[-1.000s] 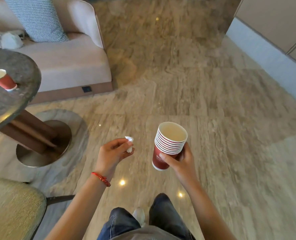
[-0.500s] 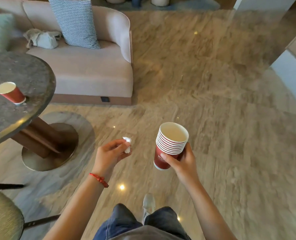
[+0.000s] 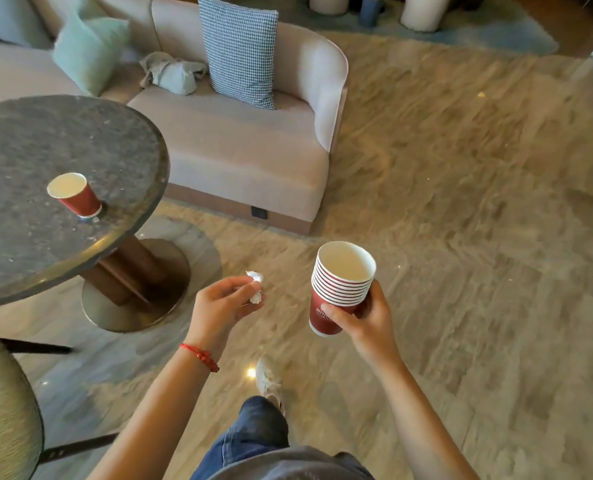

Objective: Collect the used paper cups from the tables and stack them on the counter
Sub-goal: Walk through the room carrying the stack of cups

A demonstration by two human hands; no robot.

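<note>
- One round dark stone counter (image 3: 28,161) stands at the left; it is the landmark for everything below.
- One single red paper cup (image 3: 75,195) stands upright on the counter, near its right edge, mouth up.
- Right of the counter, out over the floor, the right hand (image 3: 364,317) grips one nested stack of cups (image 3: 340,285), thumb across the red wall of the lowest cup; about eight white rims show one above another, though the exact count is hard to read.
- Between the counter and that stack, the left hand (image 3: 222,306) pinches one small crumpled white tissue (image 3: 255,287) in curled fingertips; one red cord bracelet (image 3: 199,356) circles its wrist.
- Behind the counter sits a pale sofa (image 3: 239,150) with two cushions: one checked (image 3: 241,51), one mint green (image 3: 90,51).
- Below the counter, one white shoe (image 3: 269,379) steps on the marble floor (image 3: 461,237).
</note>
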